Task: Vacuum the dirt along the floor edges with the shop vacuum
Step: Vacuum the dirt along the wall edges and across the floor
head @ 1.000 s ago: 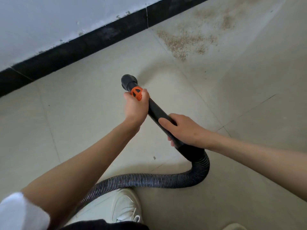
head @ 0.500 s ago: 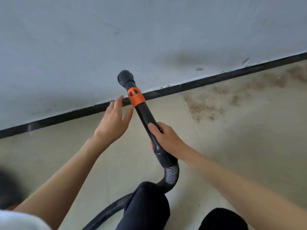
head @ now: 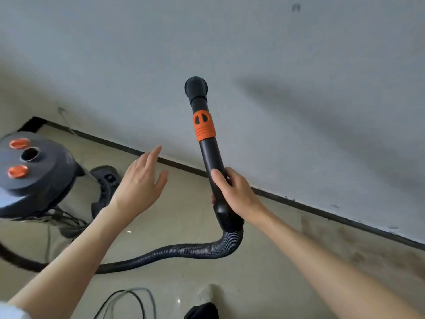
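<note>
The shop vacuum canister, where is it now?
In the head view the shop vacuum canister stands at the far left on the floor, near the wall's black baseboard, beyond the open left hand.

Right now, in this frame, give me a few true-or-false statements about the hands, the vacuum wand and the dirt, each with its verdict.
1. The right hand grips the black vacuum wand with the orange collar. True.
2. The left hand also holds the wand. False: it is open and apart from it, holding nothing.
3. The wand's round nozzle tip is pressed into the brown dirt patch on the floor. False: the tip is raised, seen against the grey wall.
4. The grey shop vacuum canister with two orange caps stands at the left. True.
</note>
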The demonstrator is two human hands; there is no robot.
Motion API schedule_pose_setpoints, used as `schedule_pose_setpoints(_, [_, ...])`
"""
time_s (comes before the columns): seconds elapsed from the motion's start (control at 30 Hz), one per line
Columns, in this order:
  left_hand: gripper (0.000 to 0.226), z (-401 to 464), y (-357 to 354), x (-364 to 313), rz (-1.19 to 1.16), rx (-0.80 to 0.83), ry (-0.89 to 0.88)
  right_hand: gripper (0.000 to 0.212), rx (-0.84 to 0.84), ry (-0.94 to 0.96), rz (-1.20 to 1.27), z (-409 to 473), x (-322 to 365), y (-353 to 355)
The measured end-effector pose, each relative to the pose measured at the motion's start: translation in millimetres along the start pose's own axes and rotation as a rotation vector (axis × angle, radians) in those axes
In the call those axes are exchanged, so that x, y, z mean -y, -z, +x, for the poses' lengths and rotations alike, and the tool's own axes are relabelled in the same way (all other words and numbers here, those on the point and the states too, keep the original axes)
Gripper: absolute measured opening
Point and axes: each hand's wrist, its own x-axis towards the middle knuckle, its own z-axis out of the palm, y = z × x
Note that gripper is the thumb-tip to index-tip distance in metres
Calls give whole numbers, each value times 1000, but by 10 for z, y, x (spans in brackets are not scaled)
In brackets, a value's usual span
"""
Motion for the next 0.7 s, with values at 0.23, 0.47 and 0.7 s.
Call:
schedule_pose_setpoints(0.23, [57,-432,974,577,86,-122,228,25,161,11,17,198,893,-528])
schedule_pose_setpoints(0.47, [58,-952,1265,843,101,-235,325,22,220,9,-4,337,1149,-933])
schedule_pose_setpoints(0.7, [56,-1201,1425,1374,199,-286,385,22,327,49,-97,610,1446,-1605])
